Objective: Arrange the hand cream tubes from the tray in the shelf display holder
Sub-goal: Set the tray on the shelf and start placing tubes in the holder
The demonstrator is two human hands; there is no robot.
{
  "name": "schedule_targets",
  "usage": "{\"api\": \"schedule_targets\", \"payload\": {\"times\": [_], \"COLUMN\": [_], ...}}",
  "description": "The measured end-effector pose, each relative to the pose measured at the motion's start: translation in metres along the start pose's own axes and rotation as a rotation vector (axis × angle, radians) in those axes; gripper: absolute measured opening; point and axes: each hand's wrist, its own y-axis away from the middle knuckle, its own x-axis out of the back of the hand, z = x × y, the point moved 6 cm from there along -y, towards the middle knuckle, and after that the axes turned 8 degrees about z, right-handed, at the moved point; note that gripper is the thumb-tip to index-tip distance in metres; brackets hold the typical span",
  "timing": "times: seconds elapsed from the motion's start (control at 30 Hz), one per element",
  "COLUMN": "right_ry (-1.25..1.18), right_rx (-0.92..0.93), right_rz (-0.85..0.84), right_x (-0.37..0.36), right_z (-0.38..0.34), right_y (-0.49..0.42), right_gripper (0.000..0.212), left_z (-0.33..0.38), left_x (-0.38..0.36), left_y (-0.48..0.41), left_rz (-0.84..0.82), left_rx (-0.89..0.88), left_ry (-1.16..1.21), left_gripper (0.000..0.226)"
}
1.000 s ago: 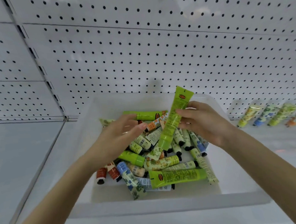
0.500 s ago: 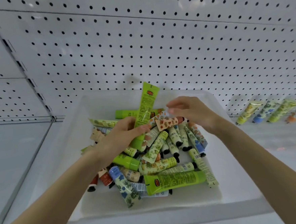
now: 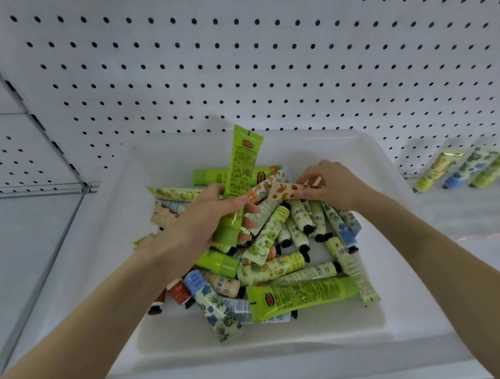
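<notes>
I think I am near the start: a big pile of hand cream tubes (image 3: 277, 265) lies in the tray (image 3: 391, 203), and only a few tubes (image 3: 463, 168) lie in a row to the right of the tray, too blurry for me to see the holder. My left hand (image 3: 198, 225) is curled round a tall green tube (image 3: 240, 172), holding it up over the pile in the tray. My right hand (image 3: 332, 183) pinches a small orange-spotted tube (image 3: 284, 190) at the back of the tray.
</notes>
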Motion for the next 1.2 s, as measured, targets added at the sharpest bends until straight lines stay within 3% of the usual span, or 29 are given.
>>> {"api": "schedule_targets", "payload": {"times": [0.17,0.33,0.53,0.67,0.87,1.0,1.13,1.2], "right_ry": [-0.045,-0.551,-1.033,-1.072,-1.101,-1.066,-1.057,-0.913], "right_rx": [0.031,-0.029,-0.076,-0.102,-0.118,-0.118,-0.133,-0.163], "right_rz": [0.022,0.02,-0.222,-0.241,-0.182,-0.165,-0.206,-0.128], "right_x": [0.008,0.033,0.025,0.017,0.012,0.009,0.012,0.019], "right_z": [-0.009,-0.04,-0.073,-0.085,-0.088,-0.09,-0.087,-0.07], "right_y": [0.004,0.025,0.045,0.048,0.05,0.051,0.049,0.043], "right_gripper": [0.017,0.017,0.021,0.029,0.019,0.01,0.02,0.025], "left_z": [0.003,0.008,0.013,0.013,0.013,0.012,0.015,0.015], "left_x": [0.0,-0.001,-0.002,-0.003,-0.006,-0.007,-0.001,0.001], "left_y": [0.004,0.007,0.009,0.011,0.013,0.013,0.011,0.011], "left_rz": [-0.042,-0.057,-0.088,-0.121,-0.137,-0.128,-0.046,-0.027], "left_rx": [-0.014,-0.02,-0.059,-0.075,-0.137,-0.2,-0.247,-0.24], "left_ry": [0.038,0.148,0.161,0.139,-0.006,-0.11,-0.187,-0.178], "left_gripper": [0.025,0.034,0.04,0.044,0.053,0.046,0.041,0.044]}}
